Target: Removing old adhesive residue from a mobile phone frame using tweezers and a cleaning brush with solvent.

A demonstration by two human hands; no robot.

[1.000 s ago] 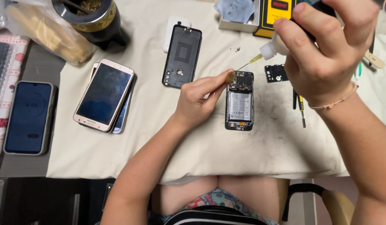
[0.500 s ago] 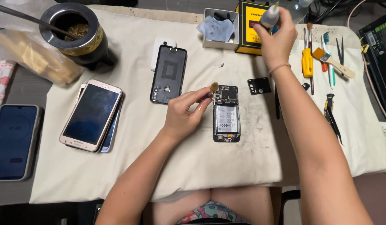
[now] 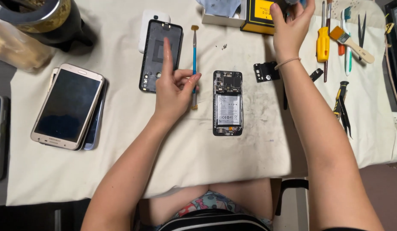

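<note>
Brush (image 3: 194, 64) now lies almost flat on the cloth (image 3: 121, 141), no longer poised over the phone (image 3: 227, 102) as it was half a second ago — brushing looks paused. Left hand (image 3: 172, 92) has index straight up, the other fingers (image 3: 187, 81) loosely curled on the blue handle. Opened phone sits just right of those fingertips, untouched. Right hand (image 3: 290, 30) reaches far up at the yellow box (image 3: 258, 15), fingers spread; whether it grips anything, cannot tell.

Bare cloth (image 3: 121, 141) lies open between the stacked phones (image 3: 68, 107) and the opened phone (image 3: 227, 102), while screwdrivers (image 3: 323, 42) and pliers (image 3: 341, 107) crowd the right side.
</note>
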